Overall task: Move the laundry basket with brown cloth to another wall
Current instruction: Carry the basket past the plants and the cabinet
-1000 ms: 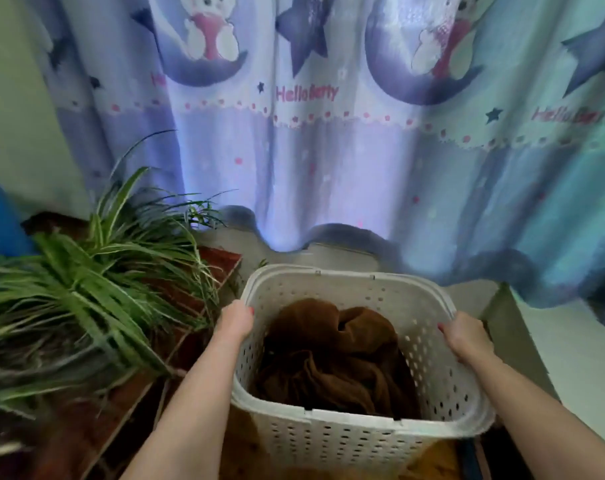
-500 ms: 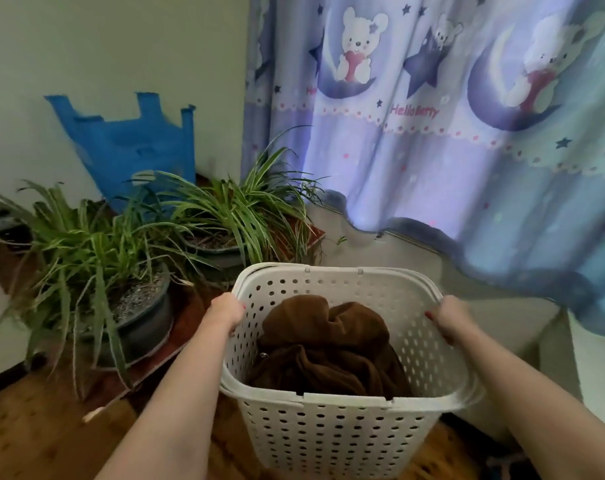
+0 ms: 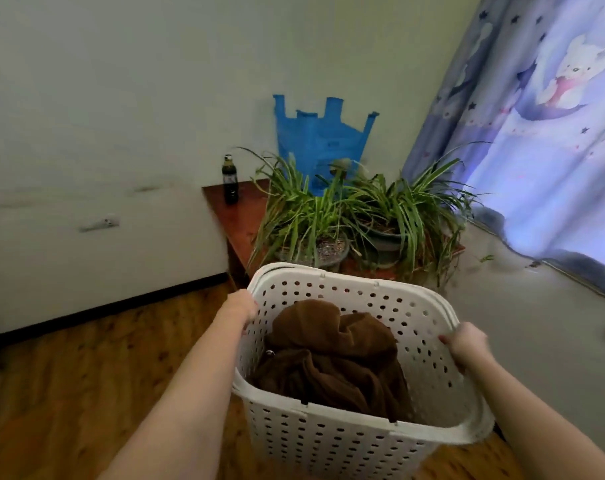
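We find the white perforated laundry basket (image 3: pixel 335 441) held above the wooden floor (image 3: pixel 86 375), tilted slightly, in front of a low red-brown table (image 3: pixel 232 220). The brown cloth (image 3: pixel 332 355) lies bundled inside it. The left hand (image 3: pixel 240 306) is clamped on the basket's left rim, the right hand (image 3: pixel 465 344) on its right rim, fingers curled over the edge. On the table stand two potted plants (image 3: pixel 356 216), with a dark bottle (image 3: pixel 229 183) at its left rear corner. A curtain (image 3: pixel 536 133) hangs at right.
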